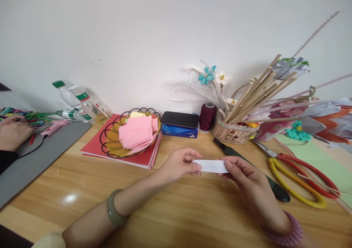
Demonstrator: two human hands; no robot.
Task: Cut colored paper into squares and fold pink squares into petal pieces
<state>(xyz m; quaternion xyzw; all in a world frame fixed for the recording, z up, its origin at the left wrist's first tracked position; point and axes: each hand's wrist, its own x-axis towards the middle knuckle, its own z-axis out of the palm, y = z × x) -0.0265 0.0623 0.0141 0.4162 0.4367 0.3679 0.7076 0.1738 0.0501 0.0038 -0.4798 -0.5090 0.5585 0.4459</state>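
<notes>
A small white strip of paper [211, 166] is stretched level between my two hands, above the wooden table. My left hand [180, 163] pinches its left end between thumb and fingers; a ring and a green bangle are on that side. The right end is pinched by my right hand [246, 173], which has a purple coil band at the wrist. Left of my hands, a woven basket [112, 140] holds pink and yellow paper pieces [137, 132] and rests on red sheets [93, 143].
Behind stand a phone [180, 119] on a blue pack [178, 130], maroon thread [207, 117] and a stick-filled basket [232, 133]. Large scissors [299, 178] and a dark green tool [254, 167] lie right. Bottles [89, 103], a pink glue gun [55, 127] and another person's hand [15, 132] are left.
</notes>
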